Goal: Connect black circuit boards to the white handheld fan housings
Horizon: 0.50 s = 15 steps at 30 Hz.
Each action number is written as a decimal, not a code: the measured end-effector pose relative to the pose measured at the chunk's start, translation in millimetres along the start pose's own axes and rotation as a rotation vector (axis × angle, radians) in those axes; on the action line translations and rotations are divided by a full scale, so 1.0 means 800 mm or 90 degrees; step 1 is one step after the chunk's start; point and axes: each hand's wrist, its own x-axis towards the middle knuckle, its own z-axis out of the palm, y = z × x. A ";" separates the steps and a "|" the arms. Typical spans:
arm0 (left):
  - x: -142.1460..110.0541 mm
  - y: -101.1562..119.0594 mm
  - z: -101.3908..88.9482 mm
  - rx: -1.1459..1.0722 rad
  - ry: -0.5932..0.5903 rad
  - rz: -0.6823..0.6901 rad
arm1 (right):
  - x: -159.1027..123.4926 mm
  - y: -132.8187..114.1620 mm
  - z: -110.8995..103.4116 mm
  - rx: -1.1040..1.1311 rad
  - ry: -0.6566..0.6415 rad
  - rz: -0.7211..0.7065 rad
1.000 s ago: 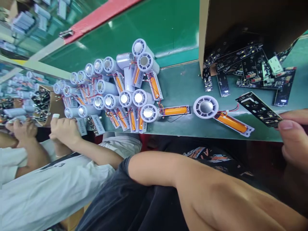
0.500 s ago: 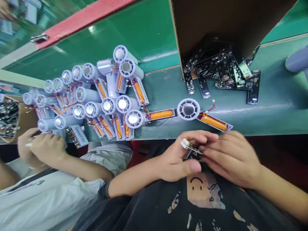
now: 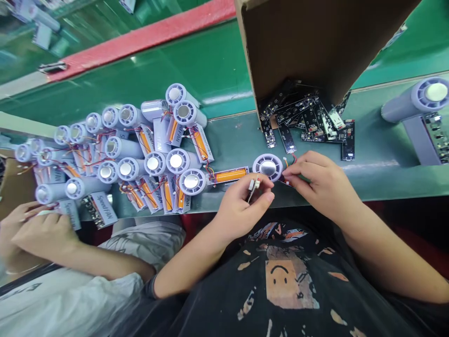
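The green surface (image 3: 379, 180) carries an open cardboard box (image 3: 315, 42) with black circuit boards (image 3: 308, 119) at its mouth. The left hand (image 3: 261, 189) pinches 1 circuit board (image 3: 253, 188) near a lilac fan (image 3: 268, 167); the right hand (image 3: 286, 175) gathers its fingertips beside the fan's wires (image 3: 289, 161), its grip unclear.

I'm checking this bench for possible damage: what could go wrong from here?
Thin wires beside the fan unit could be strained or pulled loose, since the right hand has its fingertips right at them. The circuit board, held in the left hand near the front edge of the bench, might drop if that grip slackens. The left hand also sits close to an orange cylinder and might knock it.
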 end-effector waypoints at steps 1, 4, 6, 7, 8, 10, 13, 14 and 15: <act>0.001 0.001 -0.001 0.066 -0.004 0.032 | 0.000 0.000 -0.001 0.002 -0.019 -0.004; 0.001 0.000 -0.004 0.222 -0.025 0.128 | -0.002 0.001 -0.001 -0.020 -0.046 -0.016; -0.002 -0.003 -0.004 0.270 -0.024 0.169 | -0.005 -0.001 0.002 -0.022 -0.030 -0.038; -0.003 -0.005 -0.004 0.281 -0.017 0.179 | -0.006 -0.003 0.004 -0.022 -0.022 -0.049; -0.005 -0.007 -0.004 0.289 -0.011 0.182 | -0.007 -0.007 0.008 -0.023 -0.017 -0.058; -0.009 -0.012 -0.004 0.300 0.002 0.166 | -0.009 -0.016 0.015 -0.033 -0.022 -0.062; -0.014 -0.021 -0.004 0.286 0.036 0.125 | -0.010 -0.028 0.023 -0.046 -0.037 -0.056; -0.015 -0.024 -0.004 0.263 0.053 0.111 | -0.010 -0.029 0.024 -0.046 -0.034 -0.054; -0.016 -0.026 -0.003 0.233 0.070 0.096 | -0.010 -0.030 0.024 -0.042 -0.028 -0.050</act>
